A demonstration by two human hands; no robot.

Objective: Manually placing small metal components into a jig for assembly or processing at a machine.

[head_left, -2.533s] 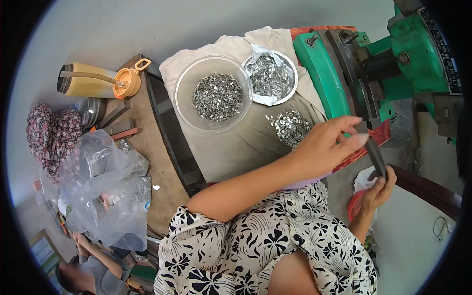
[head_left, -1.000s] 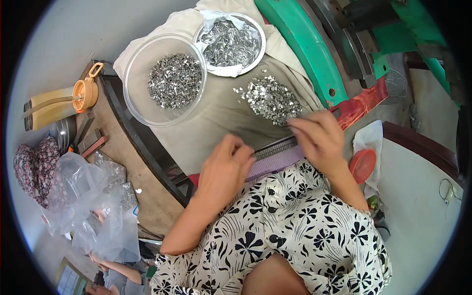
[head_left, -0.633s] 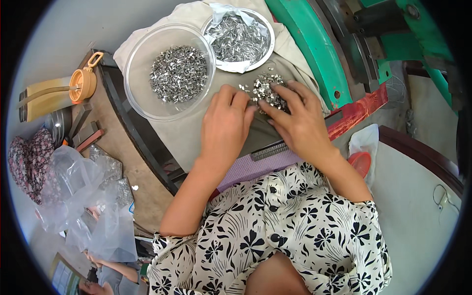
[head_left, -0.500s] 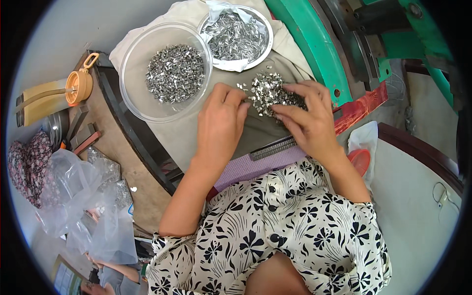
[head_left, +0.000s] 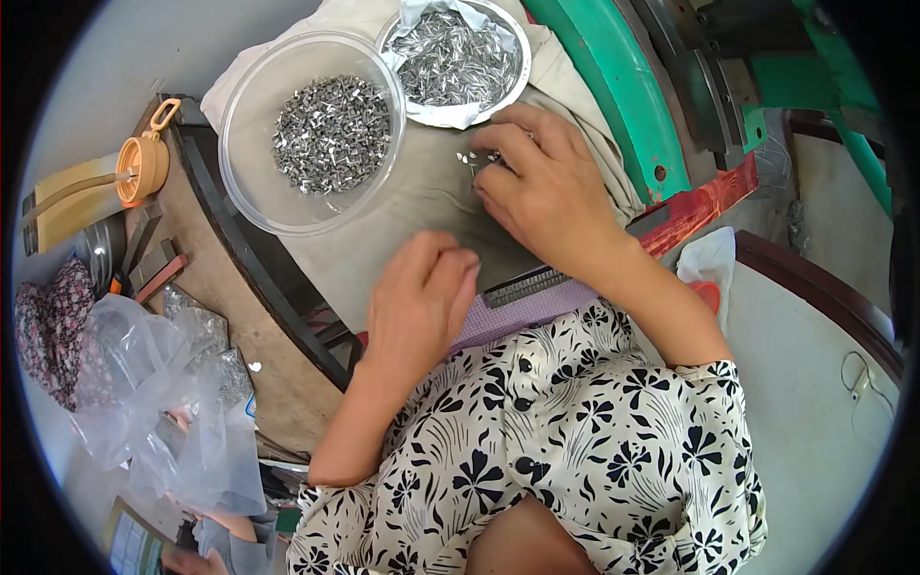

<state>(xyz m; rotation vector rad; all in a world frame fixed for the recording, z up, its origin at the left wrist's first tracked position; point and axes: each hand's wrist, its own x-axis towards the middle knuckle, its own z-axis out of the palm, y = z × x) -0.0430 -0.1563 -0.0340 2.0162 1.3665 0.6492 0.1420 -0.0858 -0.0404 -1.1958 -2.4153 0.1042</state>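
Observation:
Small shiny metal pieces (head_left: 465, 157) lie on a grey-green cloth (head_left: 431, 201); most of the heap is hidden behind my right hand (head_left: 551, 187). That hand is curled around the pieces, its thumb and fingertips bent in toward them. Closer to my body, my left hand (head_left: 422, 302) hovers over the cloth's near part, thumb and fingers pressed together and slightly blurred; whatever is between them cannot be made out. A clear plastic tub (head_left: 230, 158) beyond it holds many small metal pieces (head_left: 333, 134). Behind my right hand stands a metal bowl (head_left: 524, 59), lined with white material and full of thin metal pieces (head_left: 455, 62).
A green machine frame (head_left: 613, 86) borders the cloth on the right. In front of me lie a dark ruler-like strip (head_left: 527, 287) and purple cloth (head_left: 517, 316). On the left are an orange-lidded container (head_left: 144, 171) and clear plastic bags (head_left: 144, 364). A person's arm shows at lower left.
My left hand has drawn back from the heap toward my body. My right hand has shifted left and away from me, over the heap, which it now mostly covers.

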